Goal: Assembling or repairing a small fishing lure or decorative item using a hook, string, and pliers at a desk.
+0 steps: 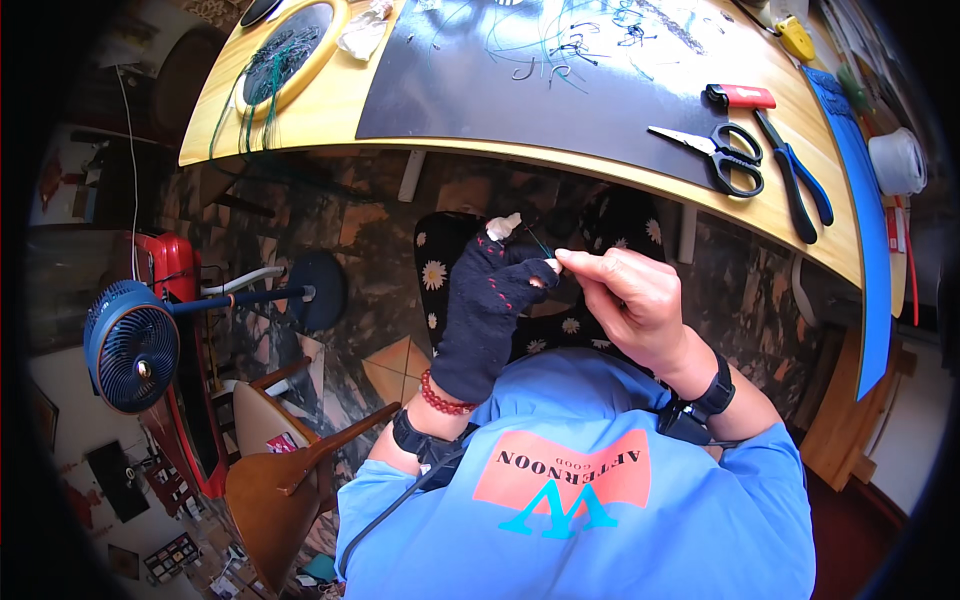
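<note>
My left hand [490, 295] wears a dark fingerless glove, with white wrapping on one fingertip. Its fingers are curled, and its thumb tip meets the fingertips of my bare right hand [628, 297], which is closed in a pinch. A thin green line [541, 244] runs by the pinched fingertips over my lap. Whether a hook is on it is too small to tell. On the dark mat [440, 100] of the table ahead lie a loose fish hook [522, 72] and another hook [559, 74], with tangled green lines [580, 40] beyond them.
A yellow-rimmed oval tray [335, 25] holds hooks with green lines hanging over the table edge. Black scissors [735, 160], blue-black pliers [795, 180] and a red lighter [742, 96] lie at right. A blue strip [862, 220] overhangs there. A fan [135, 345] stands left, near a wooden chair [270, 510].
</note>
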Demonstrator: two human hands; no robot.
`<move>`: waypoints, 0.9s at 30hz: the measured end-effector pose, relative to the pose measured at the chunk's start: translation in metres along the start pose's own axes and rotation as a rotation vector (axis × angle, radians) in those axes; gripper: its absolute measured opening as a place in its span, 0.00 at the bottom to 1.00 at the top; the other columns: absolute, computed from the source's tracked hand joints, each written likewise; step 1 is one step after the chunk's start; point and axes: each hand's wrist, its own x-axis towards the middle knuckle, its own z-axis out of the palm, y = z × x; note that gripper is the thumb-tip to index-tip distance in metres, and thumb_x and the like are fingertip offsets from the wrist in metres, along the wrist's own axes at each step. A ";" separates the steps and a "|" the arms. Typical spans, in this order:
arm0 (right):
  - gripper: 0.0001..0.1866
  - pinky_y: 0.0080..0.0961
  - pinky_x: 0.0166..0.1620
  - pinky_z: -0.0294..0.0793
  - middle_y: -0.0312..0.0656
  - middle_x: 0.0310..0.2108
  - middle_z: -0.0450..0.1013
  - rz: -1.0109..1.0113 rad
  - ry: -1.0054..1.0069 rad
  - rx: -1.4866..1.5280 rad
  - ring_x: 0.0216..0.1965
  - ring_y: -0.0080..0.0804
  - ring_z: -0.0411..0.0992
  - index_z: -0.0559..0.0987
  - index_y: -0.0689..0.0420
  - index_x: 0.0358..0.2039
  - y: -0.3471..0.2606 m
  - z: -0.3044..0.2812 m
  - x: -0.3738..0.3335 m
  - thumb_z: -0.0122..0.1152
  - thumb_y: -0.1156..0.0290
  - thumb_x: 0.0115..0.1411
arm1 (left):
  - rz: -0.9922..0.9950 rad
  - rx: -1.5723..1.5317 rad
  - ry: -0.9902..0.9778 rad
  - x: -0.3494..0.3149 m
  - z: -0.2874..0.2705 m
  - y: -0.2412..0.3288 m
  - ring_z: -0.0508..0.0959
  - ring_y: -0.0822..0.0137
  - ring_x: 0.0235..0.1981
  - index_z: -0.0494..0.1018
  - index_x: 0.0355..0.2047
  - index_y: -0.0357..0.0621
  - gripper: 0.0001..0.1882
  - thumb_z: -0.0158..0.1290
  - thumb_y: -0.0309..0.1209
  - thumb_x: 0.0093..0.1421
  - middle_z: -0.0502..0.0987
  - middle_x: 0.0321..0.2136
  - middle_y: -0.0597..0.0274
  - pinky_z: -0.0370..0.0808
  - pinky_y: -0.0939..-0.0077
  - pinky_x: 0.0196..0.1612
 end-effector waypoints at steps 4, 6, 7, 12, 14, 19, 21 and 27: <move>0.13 0.28 0.26 0.71 0.45 0.23 0.74 0.088 -0.008 -0.032 0.22 0.36 0.73 0.81 0.62 0.40 -0.004 -0.001 0.002 0.62 0.86 0.53 | -0.022 -0.025 -0.009 0.000 0.001 0.002 0.73 0.79 0.33 0.68 0.55 0.36 0.26 0.62 0.22 0.57 0.75 0.32 0.68 0.73 0.84 0.38; 0.11 0.28 0.26 0.71 0.46 0.24 0.75 0.175 -0.008 -0.053 0.22 0.37 0.74 0.81 0.62 0.38 -0.007 -0.006 0.005 0.61 0.85 0.55 | -0.010 -0.005 -0.006 0.002 -0.002 -0.002 0.74 0.78 0.33 0.68 0.55 0.37 0.25 0.61 0.21 0.56 0.75 0.32 0.67 0.74 0.84 0.38; 0.09 0.28 0.27 0.72 0.47 0.25 0.75 0.199 -0.112 0.007 0.23 0.38 0.74 0.80 0.62 0.38 -0.005 -0.010 0.006 0.60 0.84 0.55 | 0.003 0.015 -0.002 0.002 -0.003 -0.004 0.74 0.78 0.33 0.69 0.54 0.37 0.25 0.61 0.20 0.56 0.76 0.32 0.67 0.74 0.83 0.38; 0.06 0.17 0.21 0.56 0.31 0.22 0.73 0.857 -0.287 0.936 0.15 0.17 0.58 0.79 0.60 0.39 0.006 -0.021 0.009 0.57 0.76 0.63 | 0.041 -0.115 -0.096 -0.001 -0.001 0.000 0.75 0.77 0.32 0.70 0.48 0.40 0.21 0.61 0.18 0.54 0.75 0.33 0.66 0.75 0.81 0.38; 0.06 0.14 0.20 0.46 0.22 0.19 0.63 0.937 -0.293 1.111 0.16 0.10 0.48 0.80 0.59 0.39 0.011 -0.019 0.005 0.56 0.72 0.65 | 0.049 -0.149 -0.114 0.000 -0.002 0.000 0.75 0.76 0.32 0.71 0.45 0.41 0.19 0.61 0.17 0.53 0.74 0.33 0.67 0.75 0.80 0.38; 0.07 0.14 0.19 0.46 0.22 0.15 0.53 0.875 -0.090 1.373 0.15 0.11 0.47 0.77 0.61 0.39 0.009 -0.028 0.005 0.55 0.72 0.65 | 0.039 -0.031 -0.083 0.006 -0.017 -0.004 0.74 0.76 0.31 0.68 0.38 0.43 0.17 0.60 0.16 0.51 0.71 0.31 0.67 0.75 0.79 0.36; 0.06 0.14 0.18 0.47 0.23 0.14 0.53 0.769 -0.014 1.367 0.14 0.11 0.48 0.77 0.61 0.39 0.006 -0.038 0.009 0.55 0.72 0.65 | 0.065 -0.028 -0.017 0.009 -0.023 -0.011 0.75 0.75 0.30 0.68 0.38 0.43 0.17 0.60 0.16 0.51 0.72 0.32 0.67 0.76 0.78 0.35; 0.08 0.12 0.18 0.49 0.24 0.14 0.54 0.634 0.062 1.263 0.14 0.11 0.49 0.76 0.64 0.39 -0.010 -0.058 0.016 0.54 0.72 0.66 | 0.006 -0.155 -0.056 -0.003 -0.019 0.009 0.77 0.72 0.29 0.69 0.40 0.42 0.18 0.59 0.15 0.51 0.74 0.32 0.63 0.76 0.78 0.34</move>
